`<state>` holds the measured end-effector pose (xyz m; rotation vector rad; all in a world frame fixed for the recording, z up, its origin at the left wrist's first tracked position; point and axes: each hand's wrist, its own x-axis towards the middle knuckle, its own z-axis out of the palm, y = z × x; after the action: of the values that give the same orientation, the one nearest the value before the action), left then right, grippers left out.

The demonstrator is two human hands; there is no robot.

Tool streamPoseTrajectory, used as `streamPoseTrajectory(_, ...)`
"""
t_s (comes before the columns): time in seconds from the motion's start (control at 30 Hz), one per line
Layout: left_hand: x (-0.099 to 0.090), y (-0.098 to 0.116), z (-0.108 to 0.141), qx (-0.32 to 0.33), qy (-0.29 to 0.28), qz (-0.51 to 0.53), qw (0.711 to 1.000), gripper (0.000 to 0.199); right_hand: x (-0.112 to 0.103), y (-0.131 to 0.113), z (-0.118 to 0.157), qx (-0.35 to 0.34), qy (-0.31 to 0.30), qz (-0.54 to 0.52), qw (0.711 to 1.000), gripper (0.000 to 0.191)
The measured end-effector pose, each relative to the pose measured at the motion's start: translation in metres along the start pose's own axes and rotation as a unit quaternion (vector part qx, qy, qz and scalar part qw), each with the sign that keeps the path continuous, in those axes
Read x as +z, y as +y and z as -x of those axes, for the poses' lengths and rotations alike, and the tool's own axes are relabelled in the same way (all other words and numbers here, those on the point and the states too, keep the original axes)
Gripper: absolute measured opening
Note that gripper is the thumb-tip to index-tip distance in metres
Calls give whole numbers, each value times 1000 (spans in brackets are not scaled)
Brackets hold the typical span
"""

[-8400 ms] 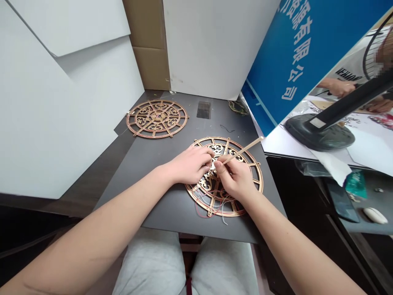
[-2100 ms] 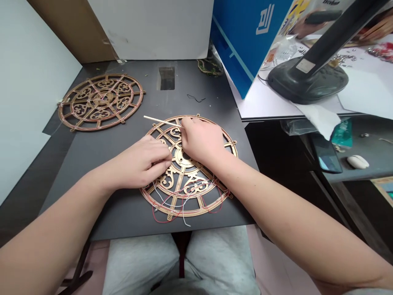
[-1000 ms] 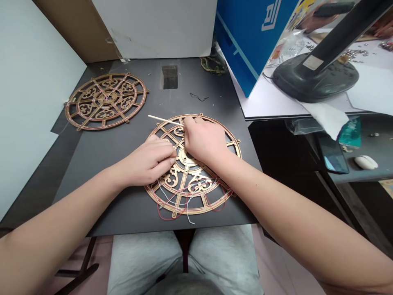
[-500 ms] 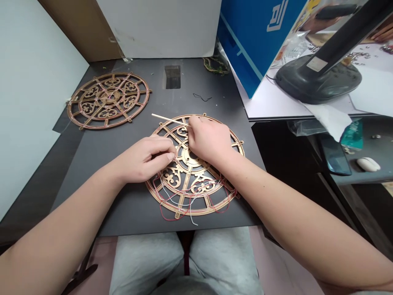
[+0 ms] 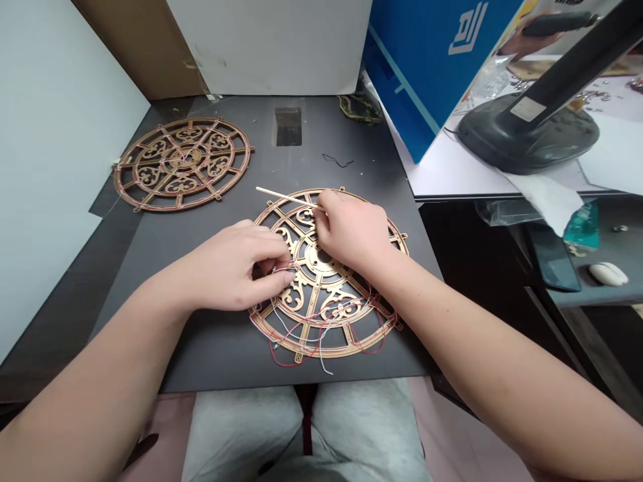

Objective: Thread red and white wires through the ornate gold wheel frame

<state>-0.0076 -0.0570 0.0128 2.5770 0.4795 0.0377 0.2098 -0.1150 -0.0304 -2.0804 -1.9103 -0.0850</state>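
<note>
In front of me on the dark table lies a round openwork wooden frame point(image 5: 312, 314), cut with scrolls and spokes. Thin red and white wires point(image 5: 326, 335) run over its near half in loose loops. My left hand point(image 5: 251, 264) is over the frame's left side, thumb and fingers pinched together on the wires near the hub. My right hand point(image 5: 354, 227) rests over the far right part of the frame, fingers curled round a thin pale stick point(image 5: 286, 197) that points left. My right palm hides part of the hub and scrollwork.
A second wired wooden frame point(image 5: 183, 164) lies at the back left. A black thread point(image 5: 337, 161) and a rectangular cutout point(image 5: 288, 127) are farther back. A blue box point(image 5: 426, 67) stands at the right, beside a black stand point(image 5: 527, 134) and a white mouse point(image 5: 607, 273).
My left hand has moved slightly down and the gap between thumb and fingers shows wires. My right hand still holds the stick. The whole view has shifted a little.
</note>
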Motion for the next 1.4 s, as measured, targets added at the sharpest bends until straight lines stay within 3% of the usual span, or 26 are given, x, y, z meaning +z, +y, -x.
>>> streamPoseTrajectory(0.3, -6, 1, 5, 49, -11, 42, 998, 17, 1, 1, -1, 2, 3, -7, 1000, 21)
streamPoseTrajectory(0.5, -1, -8, 0, 97, -27, 129, 987, 12, 2, 2, 0, -5, 11, -8, 1000, 22)
streamPoseTrajectory(0.83, -1, -19, -1, 128, 4, 208, 970, 50, -1, 0, 0, 6, -7, 0, 1000, 23)
streamPoseTrajectory(0.97, 8, -16, -4, 84, 57, 211, 972, 32, -2, 1, 0, 7, -11, -8, 1000, 22)
streamPoseTrajectory(1.1, 17, -11, -5, 23, 62, 262, 963, 11, 0, 2, 0, 1, 2, -8, 1000, 22)
streamPoseTrajectory(1.2, 20, -12, -7, 17, 75, 223, 972, 21, 1, 2, 0, -1, 5, -5, 1000, 22)
streamPoseTrajectory(1.3, 20, -14, -9, 72, 82, 129, 986, 18, 0, 2, 0, 1, -2, -3, 1000, 23)
streamPoseTrajectory(1.4, 19, -13, -11, 103, 75, 101, 987, 12, -1, 2, -1, 4, -7, -5, 1000, 24)
